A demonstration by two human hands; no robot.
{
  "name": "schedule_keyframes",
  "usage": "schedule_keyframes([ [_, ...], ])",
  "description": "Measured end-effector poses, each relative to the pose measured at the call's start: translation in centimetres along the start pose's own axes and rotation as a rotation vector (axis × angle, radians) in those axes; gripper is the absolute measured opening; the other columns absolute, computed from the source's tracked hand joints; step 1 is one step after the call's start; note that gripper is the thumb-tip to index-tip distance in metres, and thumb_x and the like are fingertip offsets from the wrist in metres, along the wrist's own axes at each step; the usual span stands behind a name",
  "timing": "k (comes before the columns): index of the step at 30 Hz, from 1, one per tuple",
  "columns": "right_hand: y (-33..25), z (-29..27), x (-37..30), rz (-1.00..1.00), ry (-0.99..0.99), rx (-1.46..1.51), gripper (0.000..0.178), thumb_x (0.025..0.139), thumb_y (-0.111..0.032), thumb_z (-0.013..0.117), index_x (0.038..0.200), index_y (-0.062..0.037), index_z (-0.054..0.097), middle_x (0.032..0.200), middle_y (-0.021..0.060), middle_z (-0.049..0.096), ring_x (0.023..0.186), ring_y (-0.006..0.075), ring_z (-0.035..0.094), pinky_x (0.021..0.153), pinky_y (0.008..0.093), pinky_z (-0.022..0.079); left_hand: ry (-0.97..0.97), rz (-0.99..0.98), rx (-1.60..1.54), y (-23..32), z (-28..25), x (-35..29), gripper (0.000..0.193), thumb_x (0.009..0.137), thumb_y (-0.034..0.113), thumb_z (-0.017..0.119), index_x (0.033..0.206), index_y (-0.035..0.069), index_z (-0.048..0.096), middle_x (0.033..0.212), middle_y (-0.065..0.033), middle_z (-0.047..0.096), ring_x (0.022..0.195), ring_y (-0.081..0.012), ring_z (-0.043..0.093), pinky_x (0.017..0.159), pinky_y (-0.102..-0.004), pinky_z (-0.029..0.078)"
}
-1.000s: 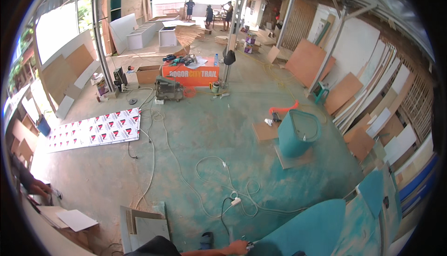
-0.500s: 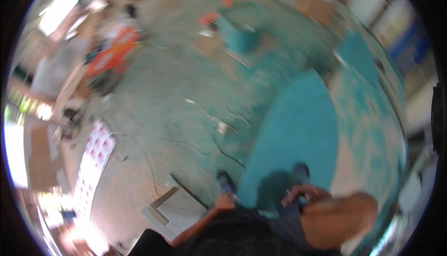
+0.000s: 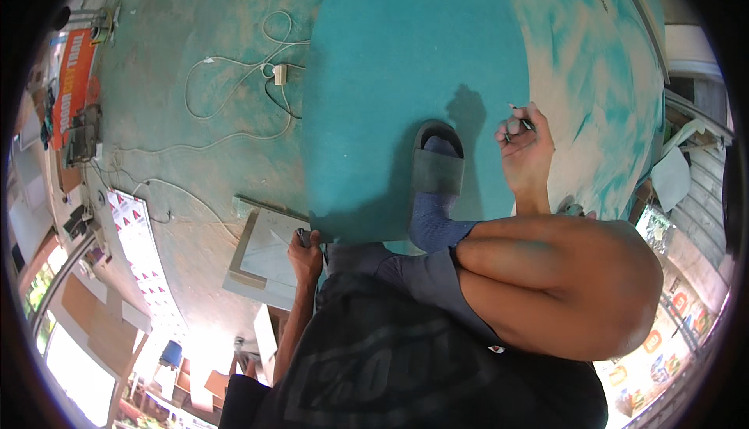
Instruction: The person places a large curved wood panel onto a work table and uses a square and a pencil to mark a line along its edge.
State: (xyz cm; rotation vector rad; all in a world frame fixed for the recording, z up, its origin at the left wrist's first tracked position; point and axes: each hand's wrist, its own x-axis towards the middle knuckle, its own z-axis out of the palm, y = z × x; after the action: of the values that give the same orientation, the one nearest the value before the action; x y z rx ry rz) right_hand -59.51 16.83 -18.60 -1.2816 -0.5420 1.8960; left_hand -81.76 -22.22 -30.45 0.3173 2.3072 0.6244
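Observation:
A large teal board [image 3: 367, 117] with a straight left edge and a curved right edge lies on the floor before me. My foot in a dark slide sandal [image 3: 438, 171] and blue sock rests on it. My right hand [image 3: 527, 144] is raised near the board's curved edge, fingers curled around a thin dark pencil [image 3: 528, 124] with a pale tip. Close to the board's near left corner, my left hand [image 3: 306, 257] is closed on a small grey object [image 3: 302, 236], mostly hidden by the fingers, its kind unclear.
On the floor left of the board, a pale cable loops around a white socket block [image 3: 280, 75]. Flat grey panels [image 3: 273, 253] lie beside my left hand. Farther left are a printed white strip [image 3: 144, 245] and an orange sign [image 3: 74, 85]. Shelving stands at the right.
My view has come lower and nearer the board, which now fills more of the picture. The right hand has moved forward, away from my knee. The earlier frame is blurred.

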Motion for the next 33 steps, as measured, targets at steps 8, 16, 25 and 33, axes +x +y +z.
schedule_keyframes([
  [8, -2.3, 6.7, -1.8, -0.031, -0.18, -0.454, 0.022, 0.097, -0.024, 0.058, 0.089, -0.0039, 0.059, 0.074, 0.0043, 0.058, 0.07, 0.0144, 0.055, 0.068, 0.03, 0.044, -0.026, 0.104, -0.122, -2.2, -0.4, 0.1, 0.031, 0.084, 0.025, 0.07, 0.089, -0.003, 0.06, 0.075, -0.0231, 0.063, 0.071, -0.0411, 0.061, 0.066, -0.0467, 0.047],
  [16, -0.3, 7.1, -11.4, 0.273, -0.716, -0.977, 0.025, 0.1, -0.026, 0.052, 0.099, -0.0028, 0.061, 0.093, 0.0091, 0.066, 0.085, 0.0172, 0.061, 0.082, 0.0325, 0.047, -0.015, 0.094, -0.194, -0.1, -0.3, 0.7, 0.031, 0.084, 0.026, 0.071, 0.095, -0.002, 0.063, 0.082, -0.0251, 0.066, 0.083, -0.0446, 0.065, 0.071, -0.0485, 0.049],
  [25, -0.5, 11.3, -17.9, 0.238, -0.901, -1.058, 0.048, 0.091, -0.048, 0.058, 0.105, -0.0023, 0.062, 0.103, 0.0106, 0.067, 0.098, 0.0185, 0.06, 0.093, 0.0342, 0.044, -0.008, 0.156, -0.184, -1.0, 0.0, 0.4, 0.036, 0.081, 0.032, 0.072, 0.091, -0.002, 0.064, 0.082, -0.0254, 0.067, 0.083, -0.0447, 0.064, 0.074, -0.05, 0.049],
  [33, -0.1, 8.0, -17.6, 0.327, -0.88, -0.898, 0.035, 0.094, -0.034, 0.06, 0.111, -0.0026, 0.06, 0.106, 0.0092, 0.064, 0.103, 0.0185, 0.059, 0.095, 0.0327, 0.043, 0.103, -0.054, -0.259, -1.2, -4.6, 2.0, 0.051, 0.079, 0.046, 0.07, 0.087, -0.004, 0.066, 0.077, -0.0243, 0.066, 0.074, -0.0389, 0.066, 0.07, -0.0461, 0.049],
])
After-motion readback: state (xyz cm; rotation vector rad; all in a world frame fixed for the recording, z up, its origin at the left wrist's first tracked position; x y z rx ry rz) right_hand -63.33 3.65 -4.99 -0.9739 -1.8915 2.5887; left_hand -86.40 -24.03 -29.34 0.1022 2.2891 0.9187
